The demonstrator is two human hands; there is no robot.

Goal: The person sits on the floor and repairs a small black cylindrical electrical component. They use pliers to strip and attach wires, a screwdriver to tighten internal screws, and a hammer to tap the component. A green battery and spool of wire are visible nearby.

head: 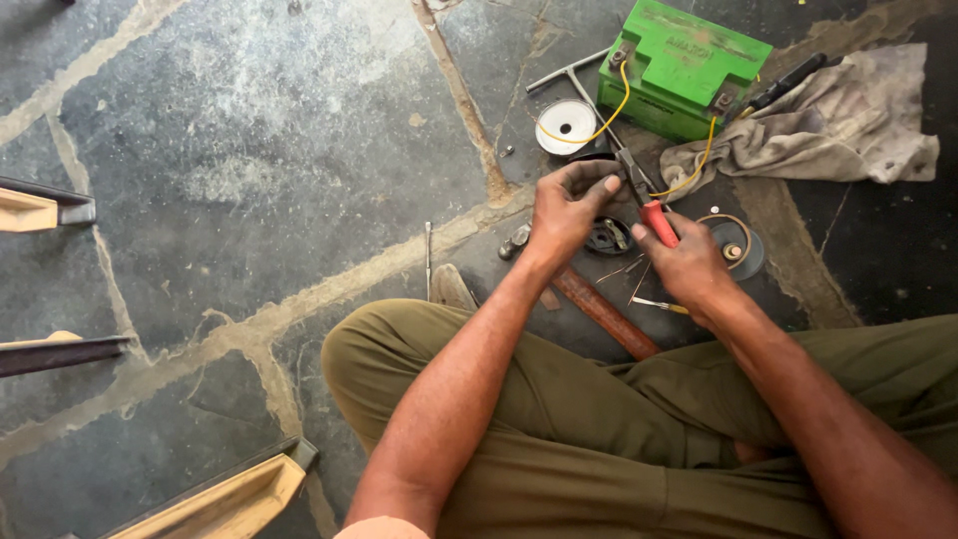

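Right hand (689, 265) is gripping red-handled pliers (647, 200) on a yellow wire (689, 178); left hand (567, 205) is seemingly pinching it. Slipping could short the green battery (679, 70).

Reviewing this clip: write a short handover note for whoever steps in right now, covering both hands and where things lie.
Left hand: pinching a yellow wire end at the plier tip.
Right hand: gripping red-handled pliers, nose on that wire.
Green box-shaped battery sits ahead on the stone floor, two yellow wires attached to its terminals.
White tape roll beside it; dirty cloth on the right.
Done: wires on terminals. Left: the wire end is in the pliers.
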